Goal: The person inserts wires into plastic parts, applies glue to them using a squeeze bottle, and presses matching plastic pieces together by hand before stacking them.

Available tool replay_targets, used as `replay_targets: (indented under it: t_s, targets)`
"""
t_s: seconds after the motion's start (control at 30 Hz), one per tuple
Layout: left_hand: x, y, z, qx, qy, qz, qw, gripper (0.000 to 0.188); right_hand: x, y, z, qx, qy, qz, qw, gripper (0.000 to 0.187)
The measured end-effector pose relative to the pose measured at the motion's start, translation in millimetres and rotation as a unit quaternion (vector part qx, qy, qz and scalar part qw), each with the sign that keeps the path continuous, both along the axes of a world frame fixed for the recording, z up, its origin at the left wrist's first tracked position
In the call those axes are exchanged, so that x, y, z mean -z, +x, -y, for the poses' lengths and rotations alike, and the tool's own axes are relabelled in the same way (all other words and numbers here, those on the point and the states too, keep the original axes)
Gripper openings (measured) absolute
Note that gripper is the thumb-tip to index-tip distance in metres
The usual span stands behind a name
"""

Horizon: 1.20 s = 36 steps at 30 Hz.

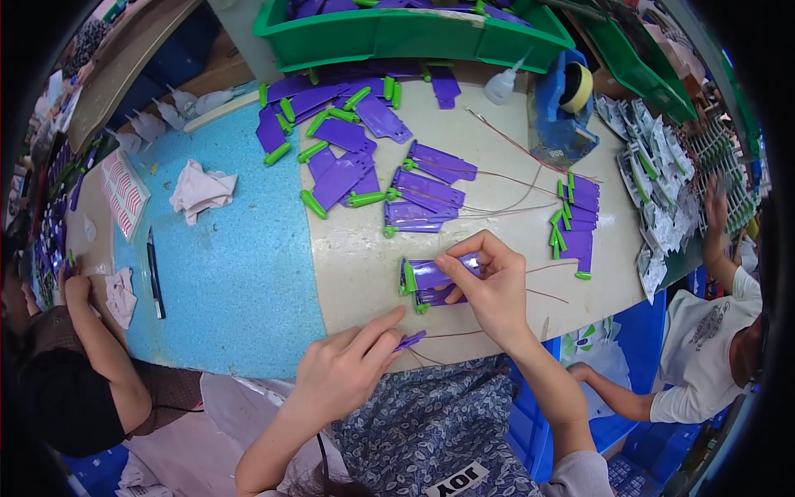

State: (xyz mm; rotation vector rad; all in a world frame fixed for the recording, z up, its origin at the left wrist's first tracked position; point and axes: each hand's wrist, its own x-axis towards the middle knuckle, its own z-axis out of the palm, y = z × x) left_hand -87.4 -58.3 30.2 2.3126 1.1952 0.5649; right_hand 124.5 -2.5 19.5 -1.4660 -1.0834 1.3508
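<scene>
My right hand (489, 286) presses down on a small stack of flat purple plastic pieces with green tips (422, 277) lying on the beige table (356, 257), fingers pinching its right end. My left hand (348, 364) sits at the table's near edge, its fingertips closed on a small purple piece (411, 339) with a thin wire trailing right. More purple pieces with green handles (339, 157) lie scattered behind, and a tidy group (575, 224) stands to the right. Thin brown wires (513, 178) run across the table.
A green bin (397, 37) of purple parts stands at the back. A blue tape dispenser (563, 103) and white squeeze bottle (503, 83) sit beside it. A blue mat (224, 265) holds a crumpled cloth (201, 189) and a pen (155, 273). Other people work at left and right.
</scene>
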Motion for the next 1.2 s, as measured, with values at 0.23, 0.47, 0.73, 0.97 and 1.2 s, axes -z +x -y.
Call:
replay_targets:
  t_s: [0.23,0.47,0.73,0.97,1.2]
  targets:
    - [5,7,-13,-0.004,-0.028,-0.074,0.997,0.016,-8,-7,-7,-0.105,0.199,0.305,0.925,0.023]
    - [-5,-4,-18,-0.082,-0.174,0.096,0.977,0.019,-24,13,-34,-0.31,0.193,0.344,0.865,0.023]
    - [-20,14,-40,-0.121,-0.267,0.262,0.919,0.028,-35,9,-11,-0.287,0.003,0.084,0.954,0.016]
    - [-7,31,-25,-0.13,-0.183,0.259,0.94,0.03,-36,10,9,-0.22,0.114,0.183,0.951,0.024]
    - [-12,25,-19,-0.132,-0.237,0.288,0.918,0.029,-44,43,17,-0.177,-0.086,0.108,0.974,0.021]
